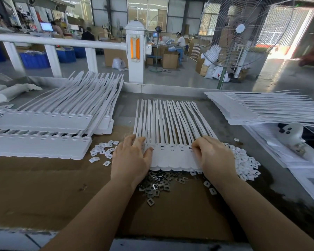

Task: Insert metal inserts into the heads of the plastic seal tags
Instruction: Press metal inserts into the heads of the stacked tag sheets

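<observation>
Brown cardboard (43, 187) covers a workbench in a factory hall, where blue plastic crates (34, 59) stand beyond a white railing (53, 41), their contents indistinct. At centre lies a joined strip of white plastic seal tags (170, 142), flat heads nearest, thin tails fanned away; the left hand (132, 158) rests flat on its left end, fingers nearly straight, while the right hand (214, 156) curls its fingertips onto a head at the right end. Small rectangular metal inserts (158, 185), shiny and slotted, lie heaped just before the strip, white plastic caps (245, 163) beside it; no legible writing.
</observation>
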Available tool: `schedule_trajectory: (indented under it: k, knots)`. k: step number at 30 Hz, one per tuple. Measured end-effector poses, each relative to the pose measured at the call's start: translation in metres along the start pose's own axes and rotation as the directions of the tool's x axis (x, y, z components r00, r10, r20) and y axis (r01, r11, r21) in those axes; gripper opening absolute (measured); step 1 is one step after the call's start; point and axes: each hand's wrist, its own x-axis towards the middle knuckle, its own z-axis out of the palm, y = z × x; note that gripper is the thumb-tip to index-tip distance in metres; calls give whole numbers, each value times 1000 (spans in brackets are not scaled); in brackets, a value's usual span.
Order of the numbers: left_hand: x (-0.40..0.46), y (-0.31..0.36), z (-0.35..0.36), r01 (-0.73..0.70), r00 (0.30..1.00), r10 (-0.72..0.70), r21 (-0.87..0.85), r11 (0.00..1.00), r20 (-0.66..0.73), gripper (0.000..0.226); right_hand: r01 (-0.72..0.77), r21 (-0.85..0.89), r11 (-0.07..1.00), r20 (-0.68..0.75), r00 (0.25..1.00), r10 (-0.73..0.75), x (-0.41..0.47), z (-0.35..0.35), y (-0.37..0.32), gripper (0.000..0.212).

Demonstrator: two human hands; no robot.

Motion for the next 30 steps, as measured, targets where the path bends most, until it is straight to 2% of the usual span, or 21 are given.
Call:
schedule_trajectory:
  k: [5,11,15,20,23,26,30]
  knots:
    - [0,0,0,-3,1000,3,5,1000,7,51,8,-5,1000,-49,999,-8,0,1,-1,9]
    - [0,1,-1,3,1000,-3,1,1000,14,51,8,-29,1000,-38,999,-9,0,3,1,9]
    - [0,1,-1,1,1000,-1,-1,1000,12,51,71,-80,994,-32,997,-73,0,1,2,17]
    - [0,1,-1,9,1000,-10,6,1000,17,52,112,-144,983,66,992,-103,-1,-3,1,24]
    - [0,1,-1,14,1000,-14,5,1000,22,52,48,-129,990,194,981,-22,4,-4,3,29]
    - [0,1,-1,10,1000,-10,17,1000,23,52,-84,-31,996,207,974,89,10,-5,6,36]
    - [0,1,-2,9,1000,-9,24,1000,25,52,-178,31,983,216,962,168,11,-8,7,30]
